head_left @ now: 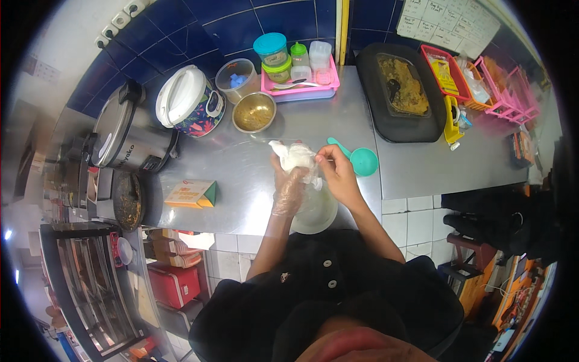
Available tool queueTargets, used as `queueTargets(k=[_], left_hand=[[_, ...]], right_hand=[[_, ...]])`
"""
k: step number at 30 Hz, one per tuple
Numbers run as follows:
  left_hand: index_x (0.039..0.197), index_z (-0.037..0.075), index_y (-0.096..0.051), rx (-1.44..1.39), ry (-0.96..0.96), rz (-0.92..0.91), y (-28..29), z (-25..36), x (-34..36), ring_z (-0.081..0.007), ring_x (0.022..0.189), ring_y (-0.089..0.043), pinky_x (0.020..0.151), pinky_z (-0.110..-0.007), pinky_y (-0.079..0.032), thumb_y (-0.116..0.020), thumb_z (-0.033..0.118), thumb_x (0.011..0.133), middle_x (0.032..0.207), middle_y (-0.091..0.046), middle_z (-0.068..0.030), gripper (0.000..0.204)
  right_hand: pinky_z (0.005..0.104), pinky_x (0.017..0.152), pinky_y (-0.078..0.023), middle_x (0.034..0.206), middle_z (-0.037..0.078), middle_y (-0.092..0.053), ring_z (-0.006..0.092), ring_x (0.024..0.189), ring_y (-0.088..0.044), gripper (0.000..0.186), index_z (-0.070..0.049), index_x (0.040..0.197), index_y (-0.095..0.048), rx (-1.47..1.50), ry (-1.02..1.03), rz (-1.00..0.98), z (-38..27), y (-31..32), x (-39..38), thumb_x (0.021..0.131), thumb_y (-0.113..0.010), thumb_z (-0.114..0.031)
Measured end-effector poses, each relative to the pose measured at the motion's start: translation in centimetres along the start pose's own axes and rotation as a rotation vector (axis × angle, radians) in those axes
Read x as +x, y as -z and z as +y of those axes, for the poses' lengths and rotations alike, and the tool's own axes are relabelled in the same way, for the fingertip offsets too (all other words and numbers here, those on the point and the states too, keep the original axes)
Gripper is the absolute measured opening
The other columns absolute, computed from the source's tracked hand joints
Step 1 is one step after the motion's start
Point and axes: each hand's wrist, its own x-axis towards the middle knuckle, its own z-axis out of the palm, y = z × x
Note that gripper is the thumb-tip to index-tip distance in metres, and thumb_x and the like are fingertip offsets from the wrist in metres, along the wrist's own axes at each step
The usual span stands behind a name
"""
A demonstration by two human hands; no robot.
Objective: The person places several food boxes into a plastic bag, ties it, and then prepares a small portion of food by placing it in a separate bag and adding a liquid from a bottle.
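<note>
My left hand, in a clear plastic glove, is closed around a soft white bundle, crumpled and wrapped in thin, loose material. I cannot make out whether it is cloth or filled plastic. My bare right hand pinches the bundle's right edge between thumb and fingers. Just under both hands, by the counter's front edge, stands a pale translucent round bowl, partly hidden by the hands. A turquoise scoop lies on the counter right beside my right hand, its handle pointing to the back left.
Behind my hands are a metal bowl, a clear tub and a pink tray holding lidded containers. Left stand a patterned rice pot, a steel cooker and a folded card. A black tray carries a food container at right.
</note>
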Motion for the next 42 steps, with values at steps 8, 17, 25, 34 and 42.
queueTargets(k=[8,17,25,34,42], left_hand=[[0.141,0.001,-0.044,-0.056,0.240,0.046,1.4,-0.7,0.4,-0.0256,0.115,-0.063,0.097,-0.041,-0.053,-0.061,0.014,0.086,0.128,-0.060,-0.0131,0.059],[0.137,-0.006,-0.051,-0.320,0.229,0.083,2.3,-0.4,-0.3,-0.0330,0.117,-0.063,0.104,-0.044,-0.049,-0.061,0.029,0.086,0.130,-0.062,-0.0195,0.064],[0.136,-0.006,-0.053,-0.176,0.171,0.094,1.9,-0.3,0.0,-0.0317,0.118,-0.063,0.104,-0.045,-0.049,-0.062,0.032,0.082,0.128,-0.063,-0.0183,0.066],[0.120,0.001,-0.060,-0.567,0.325,-0.011,5.6,-4.5,0.6,-0.0293,0.107,-0.066,0.094,-0.043,-0.055,-0.067,0.037,0.082,0.118,-0.066,-0.0154,0.053],[0.130,0.004,-0.059,-0.602,0.474,0.154,2.8,-3.5,-0.2,-0.0306,0.113,-0.065,0.102,-0.044,-0.051,-0.058,0.057,0.090,0.122,-0.067,-0.0149,0.067]], right_hand=[[0.0271,0.083,-0.046,0.101,0.002,-0.061,0.0133,0.093,-0.058,0.011,-0.008,0.108,-0.055,0.455,-0.171,0.129,1.7,0.9,0.5,0.104,-0.058,-0.018],[0.0360,0.088,-0.051,0.109,0.004,-0.061,0.0193,0.101,-0.061,0.008,-0.010,0.110,-0.056,0.885,-0.404,0.188,3.2,4.7,1.3,0.102,-0.056,-0.012],[0.0311,0.092,-0.048,0.123,0.012,-0.066,0.0176,0.110,-0.062,0.055,-0.004,0.140,-0.051,0.406,-0.480,-0.235,1.5,5.7,1.4,0.094,-0.074,-0.025],[0.0277,0.075,-0.050,0.093,0.003,-0.066,0.0107,0.084,-0.063,0.020,-0.006,0.112,-0.058,0.558,-0.349,-0.039,1.6,6.4,0.5,0.095,-0.068,-0.012],[0.0277,0.069,-0.054,0.099,0.008,-0.069,0.0118,0.083,-0.066,0.021,-0.006,0.116,-0.057,0.587,-0.302,0.147,1.6,6.3,0.0,0.096,-0.062,-0.007]])
